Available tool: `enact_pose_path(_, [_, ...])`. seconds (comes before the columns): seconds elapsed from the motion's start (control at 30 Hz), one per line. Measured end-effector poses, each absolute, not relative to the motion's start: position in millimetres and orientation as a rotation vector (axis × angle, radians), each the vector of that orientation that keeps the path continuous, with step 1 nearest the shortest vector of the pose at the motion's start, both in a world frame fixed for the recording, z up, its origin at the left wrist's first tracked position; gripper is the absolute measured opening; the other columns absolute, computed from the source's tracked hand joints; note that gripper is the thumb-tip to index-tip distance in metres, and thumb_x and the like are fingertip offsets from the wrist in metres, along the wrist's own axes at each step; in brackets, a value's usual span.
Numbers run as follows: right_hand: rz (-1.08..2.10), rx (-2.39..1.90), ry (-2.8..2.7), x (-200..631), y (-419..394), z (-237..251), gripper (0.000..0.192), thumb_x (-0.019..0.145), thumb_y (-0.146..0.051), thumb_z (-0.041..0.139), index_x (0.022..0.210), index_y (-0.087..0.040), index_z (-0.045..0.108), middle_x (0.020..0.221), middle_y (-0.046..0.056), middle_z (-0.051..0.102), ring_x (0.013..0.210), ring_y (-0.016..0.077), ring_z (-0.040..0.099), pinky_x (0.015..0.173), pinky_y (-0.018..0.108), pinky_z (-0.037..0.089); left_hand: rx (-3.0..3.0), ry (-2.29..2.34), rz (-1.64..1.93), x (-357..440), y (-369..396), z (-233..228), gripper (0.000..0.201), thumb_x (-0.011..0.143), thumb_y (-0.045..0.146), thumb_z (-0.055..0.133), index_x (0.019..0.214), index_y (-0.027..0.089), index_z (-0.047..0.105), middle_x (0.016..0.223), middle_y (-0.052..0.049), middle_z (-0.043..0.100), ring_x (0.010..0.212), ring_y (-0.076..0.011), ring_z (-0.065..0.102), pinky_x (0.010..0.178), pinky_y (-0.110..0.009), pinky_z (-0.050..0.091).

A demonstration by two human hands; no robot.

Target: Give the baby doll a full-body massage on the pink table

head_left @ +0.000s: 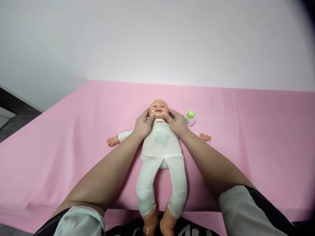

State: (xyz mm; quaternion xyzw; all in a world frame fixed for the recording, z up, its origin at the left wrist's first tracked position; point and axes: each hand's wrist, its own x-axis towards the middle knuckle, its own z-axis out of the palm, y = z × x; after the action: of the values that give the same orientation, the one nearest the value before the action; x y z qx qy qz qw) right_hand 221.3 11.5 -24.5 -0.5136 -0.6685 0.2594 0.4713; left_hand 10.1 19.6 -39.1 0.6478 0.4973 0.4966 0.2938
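Observation:
A baby doll (161, 144) in white cloth lies on its back, its head at the far side and its feet toward me. My left hand (144, 124) cups the left side of the doll's head, thumb on the cheek and fingers tucked behind. On the other side my right hand (177, 122) holds the head the same way, thumb near the doll's chin. The fingertips of both hands are partly hidden behind the head. The doll's arms stretch out sideways under my forearms, and its feet hang past the near edge.
Pink cloth (81, 131) covers the table, with some creases at the left. A small clear bottle with a green cap (190, 114) stands just beyond my right hand. Behind the table rises a white wall (157, 42). Dark floor shows at the left.

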Motion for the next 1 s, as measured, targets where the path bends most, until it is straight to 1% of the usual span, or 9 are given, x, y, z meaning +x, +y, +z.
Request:
enact_pose_path(0.1, [0.576,-1.275,-1.625,222.2,12.3,-27.0,0.043,0.108,-0.052,0.057,0.137,-0.025,0.073,0.142,0.006,0.076,0.135,0.0258,0.07,0.12,0.045,0.052,1.714,1.376,1.337,11.4,18.3,-38.5,0.063,0.109,0.058,0.047,0.155,0.017,0.06,0.159,-0.013,0.063,0.148,-0.0305,0.058,0.128,-0.048,0.043])
enact_pose_path(0.17, [0.556,-1.294,-1.618,222.0,12.3,-28.1,0.045,0.109,-0.055,0.054,0.137,-0.026,0.073,0.139,0.006,0.077,0.133,0.0259,0.071,0.118,0.046,0.053,1.725,1.413,1.318,12.2,15.2,-34.8,0.064,0.108,0.061,0.048,0.154,0.018,0.061,0.157,-0.013,0.064,0.147,-0.0308,0.06,0.126,-0.047,0.045])
enact_pose_path(0.23, [0.571,-1.315,-1.626,221.3,11.7,-27.7,0.049,0.105,-0.061,0.06,0.137,-0.026,0.072,0.132,0.006,0.08,0.123,0.0265,0.076,0.111,0.046,0.059,1.734,1.438,1.277,12.5,11.9,-30.7,0.07,0.103,0.065,0.056,0.155,0.018,0.06,0.155,-0.014,0.066,0.142,-0.0325,0.063,0.123,-0.048,0.048])
enact_pose_path(0.37, [0.591,-1.378,-1.636,218.7,9.5,-24.4,0.071,0.082,-0.069,0.085,0.136,-0.026,0.069,0.121,0.007,0.082,0.104,0.028,0.08,0.094,0.044,0.065,1.758,1.46,1.212,12.2,10.1,-28.2,0.087,0.092,0.063,0.074,0.161,0.015,0.052,0.15,-0.018,0.068,0.125,-0.0343,0.073,0.112,-0.049,0.056])
enact_pose_path(0.43, [0.576,-1.408,-1.635,217.3,8.4,-22.7,0.077,0.075,-0.072,0.089,0.132,-0.026,0.068,0.118,0.008,0.082,0.1,0.0285,0.08,0.089,0.045,0.066,1.784,1.462,1.202,12.2,11.1,-29.3,0.089,0.09,0.061,0.076,0.162,0.015,0.051,0.149,-0.018,0.069,0.121,-0.0342,0.074,0.11,-0.049,0.057])
enact_pose_path(0.5, [0.557,-1.437,-1.632,216.2,7.5,-21.5,0.077,0.073,-0.073,0.09,0.129,-0.025,0.067,0.117,0.008,0.082,0.098,0.0286,0.08,0.087,0.045,0.066,1.803,1.468,1.192,12.5,11.7,-29.8,0.091,0.089,0.06,0.077,0.162,0.014,0.051,0.148,-0.018,0.07,0.121,-0.035,0.074,0.11,-0.05,0.057])
enact_pose_path(0.67, [0.556,-1.448,-1.65,216.6,7.2,-20.3,0.066,0.082,-0.067,0.086,0.13,-0.026,0.067,0.117,0.008,0.082,0.098,0.0276,0.079,0.086,0.042,0.065,1.809,1.477,1.199,13.2,9.5,-25.3,0.084,0.093,0.056,0.072,0.162,0.013,0.051,0.151,-0.018,0.067,0.13,-0.0357,0.07,0.115,-0.05,0.054])
enact_pose_path(0.83, [0.571,-1.381,-1.664,219.3,10.4,-24.2,0.057,0.094,-0.06,0.076,0.138,-0.025,0.066,0.126,0.008,0.081,0.106,0.027,0.079,0.094,0.042,0.063,1.78,1.419,1.248,12.5,11.2,-26.1,0.071,0.1,0.053,0.065,0.159,0.016,0.056,0.153,-0.014,0.067,0.139,-0.0337,0.065,0.121,-0.048,0.05])
enact_pose_path(1.0, [0.508,-1.35,-1.686,221.3,12.3,-29.1,0.045,0.106,-0.057,0.058,0.136,-0.024,0.067,0.127,0.009,0.08,0.113,0.0286,0.077,0.098,0.043,0.06,1.741,1.41,1.326,12.0,15.4,-33.3,0.063,0.11,0.058,0.046,0.154,0.015,0.062,0.159,-0.014,0.062,0.15,-0.0315,0.056,0.129,-0.048,0.041])
